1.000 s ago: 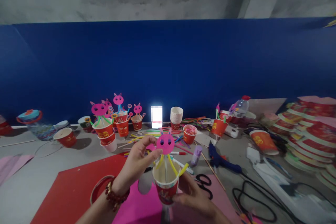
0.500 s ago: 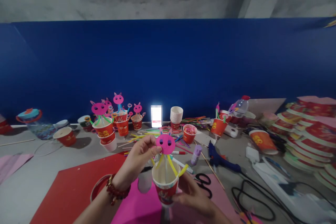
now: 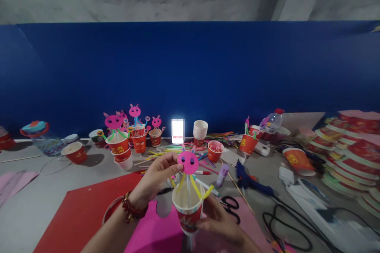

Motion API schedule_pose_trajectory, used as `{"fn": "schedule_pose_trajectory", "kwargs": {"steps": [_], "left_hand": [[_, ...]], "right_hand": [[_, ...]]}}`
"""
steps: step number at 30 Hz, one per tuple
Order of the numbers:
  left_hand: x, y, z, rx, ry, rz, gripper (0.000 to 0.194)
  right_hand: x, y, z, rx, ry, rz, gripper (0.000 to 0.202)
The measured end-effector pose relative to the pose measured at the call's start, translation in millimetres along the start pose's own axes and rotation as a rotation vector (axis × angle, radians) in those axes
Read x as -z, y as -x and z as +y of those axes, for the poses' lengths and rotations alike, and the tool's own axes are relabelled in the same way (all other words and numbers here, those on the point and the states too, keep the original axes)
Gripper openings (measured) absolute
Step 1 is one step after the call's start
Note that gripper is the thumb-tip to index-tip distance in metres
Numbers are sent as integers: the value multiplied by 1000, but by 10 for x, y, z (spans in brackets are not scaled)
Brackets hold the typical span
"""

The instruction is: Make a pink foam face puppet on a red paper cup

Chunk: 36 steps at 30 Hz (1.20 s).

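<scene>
Perhaps a harder pinch or sideways tug could crease the flat, bright-pink, eared face (image 3: 188,163) or work it loose from the thin, pale stick (image 3: 188,195) below; too firm a squeeze might dent the red-and-white paper cup (image 3: 190,221). Above the cup's rim, the left hand (image 3: 160,173) pinches the face's left edge between thumb and fingers. At the cup's lower right side, the right hand (image 3: 222,221) grips it, fingers curved around, thumb in front.
</scene>
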<state>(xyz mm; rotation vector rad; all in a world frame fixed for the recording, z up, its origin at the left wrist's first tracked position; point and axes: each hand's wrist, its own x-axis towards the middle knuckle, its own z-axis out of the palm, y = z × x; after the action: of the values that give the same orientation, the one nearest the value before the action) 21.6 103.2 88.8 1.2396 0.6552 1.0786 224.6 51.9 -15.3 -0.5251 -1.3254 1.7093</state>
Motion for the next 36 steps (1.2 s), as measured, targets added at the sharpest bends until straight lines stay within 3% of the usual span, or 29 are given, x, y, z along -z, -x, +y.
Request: {"fn": "schedule_pose_trajectory", "kwargs": {"steps": [7,14,36], "left_hand": [[-6,13,40,2,-18,13,21],[-25,38,63,-59,-166,-63,26],[-38,76,46,-52,-276,-25,32]], "right_hand": [[27,7,37,-15,-21,-5,74],[5,-4,2,-12,18,17,74],[-26,-11,-38,-6,33,12,77]]}}
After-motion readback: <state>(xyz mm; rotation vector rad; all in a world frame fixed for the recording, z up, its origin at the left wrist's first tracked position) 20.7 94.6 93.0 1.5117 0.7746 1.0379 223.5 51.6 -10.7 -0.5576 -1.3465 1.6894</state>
